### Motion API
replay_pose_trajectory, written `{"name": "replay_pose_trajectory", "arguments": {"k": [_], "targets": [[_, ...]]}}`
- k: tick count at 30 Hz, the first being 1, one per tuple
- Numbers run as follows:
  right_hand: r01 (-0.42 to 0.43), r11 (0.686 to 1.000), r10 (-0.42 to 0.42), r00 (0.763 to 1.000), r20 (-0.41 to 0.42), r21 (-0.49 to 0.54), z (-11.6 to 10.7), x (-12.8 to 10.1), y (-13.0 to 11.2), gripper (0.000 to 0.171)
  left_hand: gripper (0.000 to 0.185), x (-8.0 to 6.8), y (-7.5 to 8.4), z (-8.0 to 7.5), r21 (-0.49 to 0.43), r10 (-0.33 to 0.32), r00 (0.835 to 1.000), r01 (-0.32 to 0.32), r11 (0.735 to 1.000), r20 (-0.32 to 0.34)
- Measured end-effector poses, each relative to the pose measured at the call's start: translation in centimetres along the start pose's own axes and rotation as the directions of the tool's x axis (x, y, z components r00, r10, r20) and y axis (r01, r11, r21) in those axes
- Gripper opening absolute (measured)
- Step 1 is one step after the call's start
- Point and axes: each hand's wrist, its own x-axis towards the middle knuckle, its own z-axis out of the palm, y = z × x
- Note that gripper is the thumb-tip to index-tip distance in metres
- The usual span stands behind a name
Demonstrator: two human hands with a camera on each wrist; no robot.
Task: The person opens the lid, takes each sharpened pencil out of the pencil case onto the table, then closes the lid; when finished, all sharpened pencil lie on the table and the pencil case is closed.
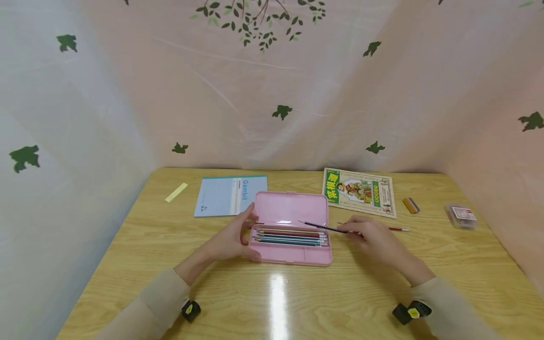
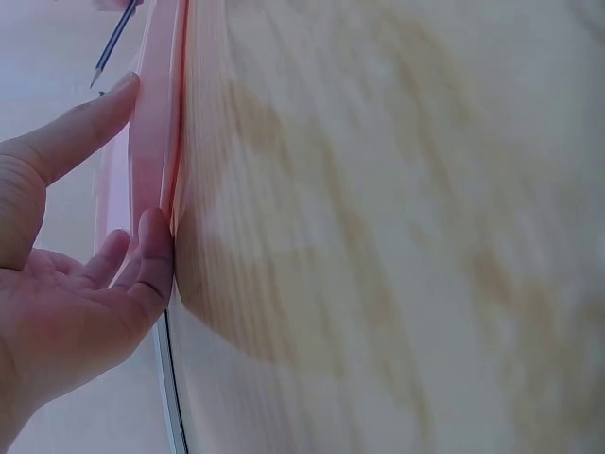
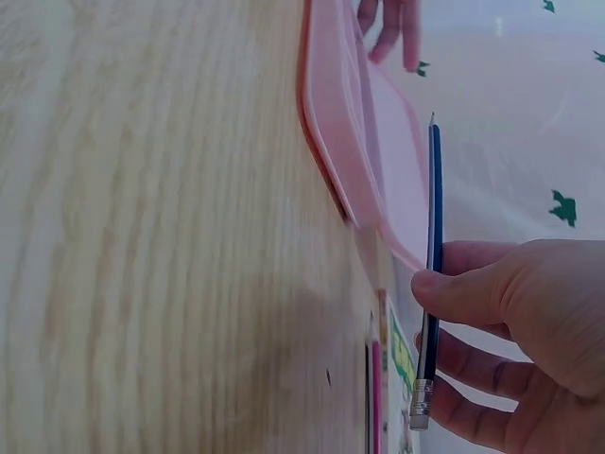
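Note:
An open pink pencil case [image 1: 275, 255] lies on the table with its lid [image 1: 291, 208] tipped back. Several pencils [image 1: 289, 240] lie side by side in its long compartment, points to the left. My left hand [image 1: 231, 238] holds the case at its left end, thumb and fingers spread along the wall, as the left wrist view [image 2: 85, 303] also shows. Between thumb and fingers, my right hand [image 1: 374, 238] pinches a dark pencil [image 3: 434, 199] near its eraser end. The pencil's point reaches left over the case, near the hinge.
A red pencil [image 1: 398, 229] lies partly behind the right hand. Farther back are a blue notebook [image 1: 216, 196] and an illustrated green-bordered booklet [image 1: 359, 192]. A yellow strip [image 1: 176, 192] lies left; a small orange-and-blue block [image 1: 411, 205] and a clear box [image 1: 462, 216] lie right.

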Motion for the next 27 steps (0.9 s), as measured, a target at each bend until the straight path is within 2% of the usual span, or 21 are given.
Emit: {"name": "replay_pose_trajectory", "arguments": {"k": [10,18,22,27], "targets": [[-0.066,0.997,0.063,0.996,-0.067,-0.039,-2.5,-2.4,2.6,0.032,0.134,0.2,0.2,0.2,0.065,-0.020,1.000,0.020,0.998,-0.011],[-0.094,0.992,0.085,0.992,-0.090,-0.090,-3.9,-4.4,5.0,0.029,0.127,0.3,0.2,0.0,0.098,-0.035,0.999,0.034,0.995,0.004],[-0.061,0.988,0.049,0.995,-0.089,-0.138,-4.1,-5.4,6.4,0.031,0.128,0.3,0.1,0.0,0.094,-0.017,1.000,0.015,0.995,0.017],[0.022,0.982,-0.034,0.997,-0.065,-0.186,-3.7,-6.2,7.9,0.035,0.127,0.3,0.1,-0.1,0.089,-0.018,0.999,0.015,0.996,0.030]]}}
